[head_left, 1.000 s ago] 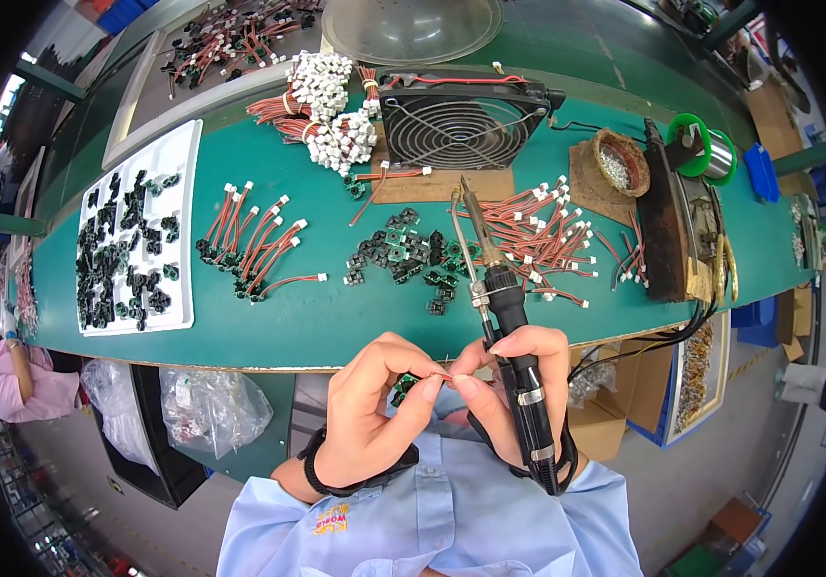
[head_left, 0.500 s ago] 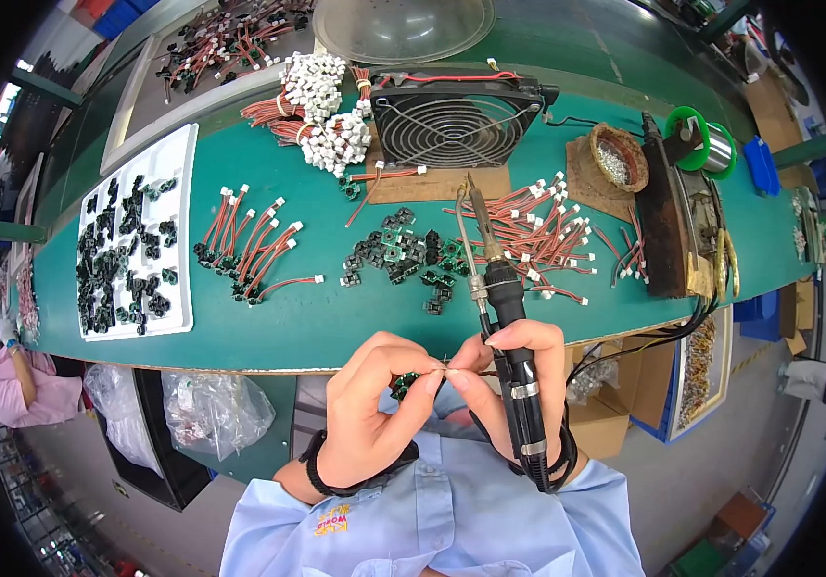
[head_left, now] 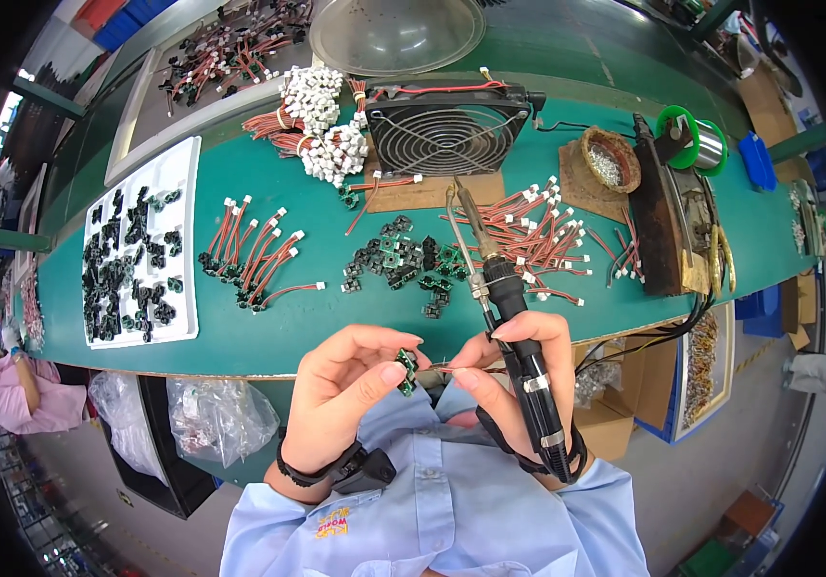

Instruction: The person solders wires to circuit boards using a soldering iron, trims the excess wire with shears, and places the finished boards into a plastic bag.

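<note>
Left grip [head_left: 350,385] pinching small green board [head_left: 405,368], right grip [head_left: 509,361] clasping black soldering iron [head_left: 519,346]

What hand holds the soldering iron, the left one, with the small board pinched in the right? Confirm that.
Not quite. The head view shows the soldering iron in the right hand, and the small board pinched in the left hand.

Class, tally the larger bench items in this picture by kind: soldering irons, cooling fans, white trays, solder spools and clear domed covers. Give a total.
Soldering iron, in the right hand: 1
Cooling fan: 1
White tray: 1
Solder spool: 1
Clear domed cover: 1
Total: 5
</note>
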The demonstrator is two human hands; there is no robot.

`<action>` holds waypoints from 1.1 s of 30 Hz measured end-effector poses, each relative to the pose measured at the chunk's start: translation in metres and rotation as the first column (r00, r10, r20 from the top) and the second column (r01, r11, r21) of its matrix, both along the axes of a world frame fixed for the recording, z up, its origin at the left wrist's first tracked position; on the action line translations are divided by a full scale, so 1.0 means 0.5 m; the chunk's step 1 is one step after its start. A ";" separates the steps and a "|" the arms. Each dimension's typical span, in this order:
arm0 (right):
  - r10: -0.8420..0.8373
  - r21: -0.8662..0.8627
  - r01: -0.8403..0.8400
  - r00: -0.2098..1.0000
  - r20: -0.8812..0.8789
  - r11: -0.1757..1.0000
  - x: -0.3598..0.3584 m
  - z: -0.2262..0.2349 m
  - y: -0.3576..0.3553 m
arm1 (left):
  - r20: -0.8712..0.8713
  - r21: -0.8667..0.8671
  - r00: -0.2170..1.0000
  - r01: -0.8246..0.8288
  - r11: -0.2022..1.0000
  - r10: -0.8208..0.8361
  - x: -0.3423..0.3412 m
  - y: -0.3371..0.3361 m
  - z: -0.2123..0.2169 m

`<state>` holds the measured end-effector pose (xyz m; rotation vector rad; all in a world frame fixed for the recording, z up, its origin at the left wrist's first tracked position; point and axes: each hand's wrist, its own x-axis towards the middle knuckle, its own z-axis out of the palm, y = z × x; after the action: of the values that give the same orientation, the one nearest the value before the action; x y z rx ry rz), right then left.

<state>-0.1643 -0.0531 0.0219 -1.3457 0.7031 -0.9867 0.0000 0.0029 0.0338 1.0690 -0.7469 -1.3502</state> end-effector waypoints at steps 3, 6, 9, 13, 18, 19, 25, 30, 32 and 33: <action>0.009 -0.021 -0.009 1.000 0.005 1.000 0.000 0.011 -0.005 | -0.068 -0.005 0.997 0.021 1.000 -0.021 -0.003 -0.003 -0.006; 0.105 0.050 -0.106 0.994 0.012 0.993 0.000 0.031 -0.008 | -0.156 -0.026 0.987 0.033 0.999 -0.036 -0.009 -0.001 -0.010; 0.140 0.024 -0.140 0.990 -0.012 0.990 0.002 0.032 -0.006 | -0.392 0.034 0.917 0.091 0.995 -0.071 -0.006 0.004 -0.018; 0.166 -0.030 -0.167 0.985 -0.036 0.985 0.010 0.035 -0.006 | -0.500 -0.013 0.852 0.172 0.985 -0.156 0.005 0.013 -0.039; 0.033 -0.045 -0.038 0.992 -0.118 0.998 0.016 0.040 0.007 | -0.515 -0.014 0.845 0.162 0.987 -0.146 0.007 0.015 -0.048; 0.028 -0.043 -0.034 0.993 -0.117 0.999 0.016 0.040 0.008 | -0.530 -0.031 0.833 0.167 0.985 -0.158 0.006 0.015 -0.049; 0.023 -0.066 -0.032 0.992 -0.126 0.997 0.015 0.044 0.004 | -0.538 -0.050 0.825 0.174 0.983 -0.173 0.002 0.014 -0.046; 0.016 -0.082 -0.026 0.992 -0.121 0.996 0.015 0.042 0.004 | -0.524 -0.037 0.833 0.185 0.982 -0.177 0.004 0.015 -0.047; 0.013 -0.082 -0.023 0.993 -0.121 0.996 0.015 0.041 0.004 | -0.528 -0.026 0.832 0.182 0.983 -0.168 0.002 0.015 -0.045; 0.010 -0.084 -0.020 0.993 -0.120 0.996 0.014 0.041 0.004 | -0.530 -0.020 0.832 0.180 0.983 -0.163 0.002 0.015 -0.045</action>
<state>-0.1572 -0.0511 0.0423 -1.4920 0.7472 -0.9383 0.0009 0.0104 0.0112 0.6040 -0.4104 -1.7184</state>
